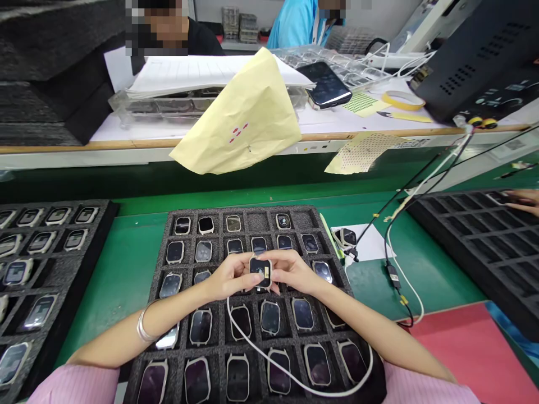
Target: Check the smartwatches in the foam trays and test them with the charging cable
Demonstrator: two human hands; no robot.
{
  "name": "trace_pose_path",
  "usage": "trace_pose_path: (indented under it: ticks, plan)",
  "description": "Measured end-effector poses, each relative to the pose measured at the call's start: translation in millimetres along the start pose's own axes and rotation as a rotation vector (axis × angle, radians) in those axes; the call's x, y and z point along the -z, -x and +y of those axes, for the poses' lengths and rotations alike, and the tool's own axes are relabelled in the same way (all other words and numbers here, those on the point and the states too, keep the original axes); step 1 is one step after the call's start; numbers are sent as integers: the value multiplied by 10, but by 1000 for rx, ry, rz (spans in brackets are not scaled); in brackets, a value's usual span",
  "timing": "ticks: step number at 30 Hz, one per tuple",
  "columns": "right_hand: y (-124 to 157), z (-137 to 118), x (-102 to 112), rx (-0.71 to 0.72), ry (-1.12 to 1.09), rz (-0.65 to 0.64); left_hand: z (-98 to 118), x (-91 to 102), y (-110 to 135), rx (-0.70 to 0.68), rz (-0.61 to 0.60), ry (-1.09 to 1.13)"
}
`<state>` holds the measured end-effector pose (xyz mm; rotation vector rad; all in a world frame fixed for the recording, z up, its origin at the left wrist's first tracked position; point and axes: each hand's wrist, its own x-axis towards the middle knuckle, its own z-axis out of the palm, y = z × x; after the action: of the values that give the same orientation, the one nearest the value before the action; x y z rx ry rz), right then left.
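Both hands meet over the middle of a dark foam tray (162, 253) on the green worktop (130, 264). Between them is a single watch (260, 270) without a strap, lifted just above the tray's third row. The left hand (227, 276) pinches its left edge and the right hand (295, 270) its right edge, so each grip is closed on the watch with the fingertips. Its dark face points up at the camera, with a small pale patch on it.

Nearly every pocket of this tray holds a watch. One pocket in the top row is bare, and the hands hide the pockets beneath them. Nothing on the seated watches marks them as handled or not, so I judge only that one piece is in hand and the rest sit in their rows.

A white cable (295, 382) loops across the lower rows. Whether it reaches the held watch I cannot tell.

A second tray (59, 280) to the left is also well filled. A third tray (475, 235) to the right looks mostly bare, with another person's hand (524, 201) at its far corner.
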<state>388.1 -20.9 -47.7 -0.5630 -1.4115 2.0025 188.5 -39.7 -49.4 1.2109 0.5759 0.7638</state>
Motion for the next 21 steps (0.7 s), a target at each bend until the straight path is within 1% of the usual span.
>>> trace_pose_path:
  ticks: [5, 8, 10, 12, 15, 18, 21]
  plan:
    - [-19, -5, 23, -68, -73, -21, 22, -1, 3, 8, -32, -21]
    - [-9, -59, 36, -74, 12, -56, 8, -8, 14, 10, -36, -44]
    - [2, -114, 30, -38, 97, -91, -2, -11, 19, 9, -10, -86]
    - [12, -168, 5, 15, 232, -95, -6, -12, 18, -16, 39, -173]
    - [29, -211, -47, 76, 535, -25, -7, -9, 2, -50, 91, -305]
    - [43, -185, -74, 101, 800, 7, -27, -1, -27, -43, 108, -351]
    - [35, -133, -85, 170, 1009, 43, -74, 3, -56, -18, 132, -403]
